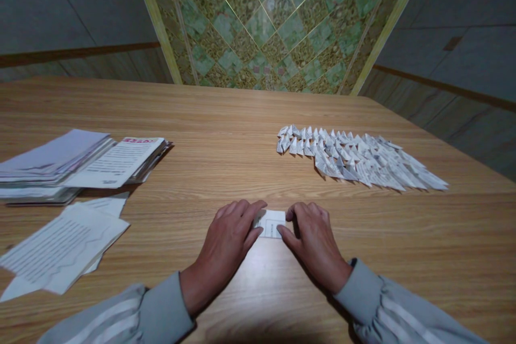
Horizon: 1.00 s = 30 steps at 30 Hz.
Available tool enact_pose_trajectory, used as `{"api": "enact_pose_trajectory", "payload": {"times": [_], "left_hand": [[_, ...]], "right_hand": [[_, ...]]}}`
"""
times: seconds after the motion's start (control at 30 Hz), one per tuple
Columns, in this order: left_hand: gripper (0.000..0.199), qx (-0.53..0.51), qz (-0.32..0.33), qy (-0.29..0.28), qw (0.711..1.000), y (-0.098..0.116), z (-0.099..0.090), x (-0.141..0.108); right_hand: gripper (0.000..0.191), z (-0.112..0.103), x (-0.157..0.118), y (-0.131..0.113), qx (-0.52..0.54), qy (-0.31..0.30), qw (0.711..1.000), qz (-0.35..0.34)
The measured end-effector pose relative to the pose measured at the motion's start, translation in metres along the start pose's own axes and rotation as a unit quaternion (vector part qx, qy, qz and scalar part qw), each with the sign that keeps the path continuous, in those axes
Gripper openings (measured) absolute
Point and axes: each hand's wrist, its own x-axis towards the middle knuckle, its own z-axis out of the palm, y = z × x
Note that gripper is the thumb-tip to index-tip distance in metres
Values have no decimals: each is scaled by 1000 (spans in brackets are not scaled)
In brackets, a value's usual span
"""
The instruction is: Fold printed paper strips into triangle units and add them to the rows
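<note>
Slip: seen in the head view, small folded white slip (273,221) flat on the table (217,183), between the hands, print up.
Left hand: (229,234) at slip's left end, thumb and index part spread, index by the far edge, thumb by the near corner. Pinch or light rest, can't tell.
Right hand: (316,236) at slip's right end, thumb tip over its face, index curled at the right edge, gap between them. Firmness can't tell.
Slip axis: looks a bit longer left-right, hand to hand; left end part covered, so unsure. Neither hand clearly nearer.
Folded pieces: (363,161) pointed, in rows, beyond slip and right.
Stack: (116,164) papers, beyond slip and left.
Loose sheets: (66,239) left of slip, overlapping.
</note>
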Motion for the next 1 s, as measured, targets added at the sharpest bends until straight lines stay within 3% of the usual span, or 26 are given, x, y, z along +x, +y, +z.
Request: {"api": "enact_pose_trajectory", "payload": {"times": [0.13,0.2,0.47,0.67,1.0], "left_hand": [[14,53,42,-8,998,1,0,1],[11,68,63,-6,996,1,1,1],[20,94,136,-31,986,-1,2,-1],[29,124,178,-44,975,1,2,0],[35,132,211,-74,966,5,-5,2]], "right_hand": [[16,-2,0,-1,-22,-16,999,-17],[20,-4,0,-3,-45,-27,998,-40],[27,-4,1,-6,-136,-31,988,-65],[32,-1,1,-1,-80,-26,996,-36],[20,2,14,7,-27,4,1000,15]]}}
